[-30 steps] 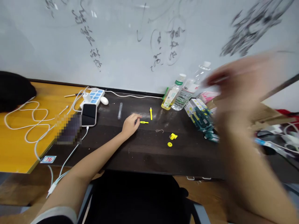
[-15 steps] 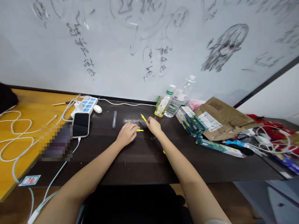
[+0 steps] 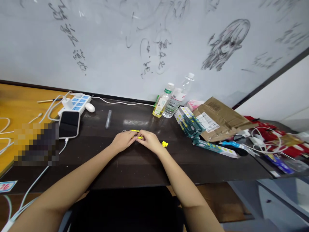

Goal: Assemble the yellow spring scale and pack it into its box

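Note:
Over the dark desk my left hand and my right hand meet at the fingertips. Both are closed, pinching a small, slim yellow plastic piece between them. Another yellow strip shows just beyond the fingers; which hand holds it, I cannot tell. Small yellow pieces lie on the desk to the right of my right hand. Beyond my left hand, a clear plastic tube rests on the desk. Fingers hide much of the held piece.
At the left are a phone on a cable, a power strip and a white mouse-like object. Two bottles stand by the whiteboard. Green-white boxes and a brown cardboard package lie right.
My hands have come together; the right moved left and the yellow stick it held now sits among the fingers. The view shifted right, and yellow pieces once hidden by my right arm now show.

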`<state>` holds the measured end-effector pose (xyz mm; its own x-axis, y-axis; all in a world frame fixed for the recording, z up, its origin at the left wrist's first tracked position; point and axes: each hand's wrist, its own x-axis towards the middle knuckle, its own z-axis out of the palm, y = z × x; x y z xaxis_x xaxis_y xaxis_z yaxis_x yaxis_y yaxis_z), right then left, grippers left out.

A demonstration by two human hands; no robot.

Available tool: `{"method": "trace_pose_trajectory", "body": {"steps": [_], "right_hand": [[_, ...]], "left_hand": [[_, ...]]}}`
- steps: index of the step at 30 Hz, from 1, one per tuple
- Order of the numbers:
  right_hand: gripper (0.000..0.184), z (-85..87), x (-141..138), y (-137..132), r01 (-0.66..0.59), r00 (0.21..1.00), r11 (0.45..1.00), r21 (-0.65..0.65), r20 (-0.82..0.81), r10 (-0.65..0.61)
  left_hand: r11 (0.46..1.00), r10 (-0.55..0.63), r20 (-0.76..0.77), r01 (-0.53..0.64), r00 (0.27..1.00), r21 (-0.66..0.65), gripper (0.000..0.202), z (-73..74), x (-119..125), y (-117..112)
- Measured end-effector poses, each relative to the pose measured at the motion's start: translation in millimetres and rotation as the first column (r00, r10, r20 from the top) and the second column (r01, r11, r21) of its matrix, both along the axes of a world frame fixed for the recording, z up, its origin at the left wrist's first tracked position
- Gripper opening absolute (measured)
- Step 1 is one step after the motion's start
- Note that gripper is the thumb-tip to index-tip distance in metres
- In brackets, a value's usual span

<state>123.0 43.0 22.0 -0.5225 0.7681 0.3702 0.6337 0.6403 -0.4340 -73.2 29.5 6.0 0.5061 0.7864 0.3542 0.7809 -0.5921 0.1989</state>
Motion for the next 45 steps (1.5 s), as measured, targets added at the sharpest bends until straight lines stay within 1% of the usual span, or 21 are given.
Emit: {"method": "trace_pose_trajectory", "body": {"steps": [1, 2, 4, 5, 6, 8, 10, 11, 13, 14, 15, 16, 18, 20, 24, 28, 32, 35, 38, 42, 45], "right_hand": [[0.012, 6.3, 10.1, 2.7, 0.014, 1.000, 1.000, -0.018, 0.013, -0.014], [0.014, 12.6, 22.2, 5.2, 0.063, 0.998, 0.998, -0.030, 0.004, -0.063], [0.016, 24.0, 49.5, 7.2, 0.200, 0.979, 0.979, -0.051, -0.038, -0.202], [0.015, 28.2, 62.9, 5.7, 0.241, 0.969, 0.968, -0.069, -0.045, -0.244], [0.014, 31.1, 74.8, 1.9, 0.272, 0.961, 0.959, -0.083, -0.034, -0.275], [0.010, 32.4, 92.3, -12.3, 0.315, 0.949, 0.942, -0.113, 0.062, -0.310], [0.011, 27.8, 100.6, -32.5, 0.342, 0.933, 0.932, -0.121, 0.159, -0.322], [0.017, 23.7, 102.2, -42.8, 0.347, 0.928, 0.931, -0.112, 0.182, -0.324], [0.037, 12.7, 103.6, -59.3, 0.354, 0.924, 0.933, -0.055, 0.172, -0.341], [0.044, 6.6, 104.5, -64.2, 0.342, 0.929, 0.939, -0.030, 0.158, -0.334], [0.044, 0.4, 106.1, -66.4, 0.314, 0.941, 0.949, -0.018, 0.141, -0.309], [0.039, -5.6, 108.2, -66.1, 0.276, 0.955, 0.961, -0.024, 0.125, -0.271], [0.024, -16.1, 113.1, -59.1, 0.192, 0.979, 0.979, -0.070, 0.085, -0.186], [0.017, -24.1, 116.3, -47.4, 0.139, 0.990, 0.985, -0.101, 0.045, -0.135], [0.015, -35.6, 108.2, -23.4, 0.074, 0.997, 0.995, -0.064, -0.007, -0.075], [0.019, -43.9, 81.5, -3.8, 0.023, 0.998, 1.000, 0.015, -0.065, -0.022], [0.021, -43.0, 51.5, 15.0, -0.003, 1.000, 0.997, 0.071, -0.014, 0.004], [0.018, -38.7, 38.2, 25.4, -0.010, 1.000, 0.997, 0.072, 0.008, 0.010], [0.018, -37.2, 35.2, 28.9, 0.008, 1.000, 0.998, 0.066, 0.024, -0.010], [0.023, -39.3, 38.1, 26.5, 0.080, 0.992, 0.993, 0.086, 0.090, -0.087], [0.022, -40.5, 39.7, 24.1, 0.090, 0.989, 0.991, 0.095, 0.111, -0.101]], "left_hand": [[1.000, -0.006, 0.001, 0.006, 1.000, 0.005, 0.031, 0.2, -0.5, 0.6], [1.000, -0.010, -0.003, 0.010, 1.000, 0.009, 0.033, 0.6, -1.0, 1.3], [1.000, -0.008, -0.017, 0.009, 1.000, 0.017, 0.034, 1.2, -2.1, 2.6], [1.000, -0.008, -0.023, 0.008, 1.000, 0.018, 0.034, 1.2, -2.5, 3.1], [1.000, -0.009, -0.026, 0.010, 1.000, 0.019, 0.034, 1.0, -2.8, 3.5], [1.000, -0.021, -0.024, 0.021, 0.999, 0.020, 0.034, -0.3, -3.0, 3.9], [0.999, -0.042, -0.018, 0.042, 0.999, 0.018, 0.032, -2.0, -2.5, 4.0], [0.999, -0.050, -0.016, 0.050, 0.999, 0.015, 0.032, -2.9, -2.1, 3.9], [0.998, -0.062, -0.015, 0.062, 0.998, 0.007, 0.032, -4.1, -0.9, 3.6], [0.998, -0.068, -0.015, 0.068, 0.998, 0.003, 0.032, -4.5, -0.4, 3.3], [0.997, -0.074, -0.015, 0.074, 0.997, 0.001, 0.032, -4.6, 0.2, 3.1], [0.997, -0.080, -0.013, 0.080, 0.997, 0.001, 0.032, -4.6, 0.7, 2.9], [0.996, -0.089, -0.004, 0.089, 0.996, 0.001, 0.032, -4.1, 1.3, 2.4], [0.996, -0.090, 0.008, 0.090, 0.996, -0.006, 0.030, -3.7, 1.5, 2.1], [0.995, -0.096, 0.040, 0.096, 0.995, -0.014, 0.030, -4.5, 1.5, 2.3], [0.996, -0.092, 0.062, 0.093, 0.994, -0.011, 0.032, -8.2, 0.5, 4.2], [0.997, -0.078, 0.086, 0.079, 0.993, -0.010, 0.032, -10.5, -2.3, 6.8], [0.998, -0.061, 0.088, 0.062, 0.994, -0.011, 0.033, -9.3, -4.6, 7.9], [0.998, -0.054, 0.081, 0.056, 0.995, -0.012, 0.033, -7.9, -5.8, 8.4], [0.998, -0.057, 0.079, 0.059, 0.995, -0.017, 0.033, -9.4, -5.4, 9.8], [0.998, -0.058, 0.077, 0.060, 0.995, -0.023, 0.032, -11.2, -4.6, 10.9]]}}
